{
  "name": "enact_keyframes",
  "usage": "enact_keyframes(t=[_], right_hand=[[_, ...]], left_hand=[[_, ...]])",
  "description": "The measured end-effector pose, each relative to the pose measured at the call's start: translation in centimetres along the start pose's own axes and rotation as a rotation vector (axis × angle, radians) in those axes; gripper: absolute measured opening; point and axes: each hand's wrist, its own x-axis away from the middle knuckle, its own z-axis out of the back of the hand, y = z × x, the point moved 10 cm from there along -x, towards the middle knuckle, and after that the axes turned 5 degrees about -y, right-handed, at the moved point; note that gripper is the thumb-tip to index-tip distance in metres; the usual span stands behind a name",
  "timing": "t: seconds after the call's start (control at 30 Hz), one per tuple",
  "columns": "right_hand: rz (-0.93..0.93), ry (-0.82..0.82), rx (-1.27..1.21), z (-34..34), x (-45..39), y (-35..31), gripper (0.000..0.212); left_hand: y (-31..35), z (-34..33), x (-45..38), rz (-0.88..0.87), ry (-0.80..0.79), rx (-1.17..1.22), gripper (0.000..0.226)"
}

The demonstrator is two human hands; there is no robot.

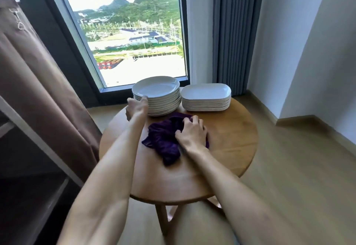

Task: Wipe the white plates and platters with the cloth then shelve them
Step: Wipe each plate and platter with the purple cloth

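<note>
A stack of several round white plates [156, 88] stands at the far side of the round wooden table [231, 144]. Beside it on the right is a stack of several white oblong platters [206, 92]. A crumpled purple cloth [163, 140] lies in the middle of the table. My right hand [192, 135] rests on the cloth with fingers curled into its folds. My left hand [137, 107] reaches to the left rim of the plate stack, thumb on the top plate's edge; the fingers below are hidden.
A shelving unit with a brown fabric cover [38, 82] stands to the left, its shelves [28, 196] dark. A window [127, 38] is behind the table, grey curtains [235, 32] at its right. Wood floor [298, 167] lies open to the right.
</note>
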Motion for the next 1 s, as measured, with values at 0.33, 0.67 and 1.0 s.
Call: enact_keyframes(t=[0.33,0.67,1.0], right_hand=[[0.028,0.167,0.158,-0.4,0.0,-0.8,0.042],[0.040,0.172,0.175,-0.4,0.2,-0.9,0.043],[0.040,0.204,0.155,-0.4,0.1,-0.8,0.040]], left_hand=[[1.6,-0.4,-2.8,0.068,0.124,-0.050,0.027],[2.5,0.1,-3.1,0.048,0.079,-0.159,0.029],[3.4,0.4,-2.2,-0.028,0.169,-0.164,0.008]])
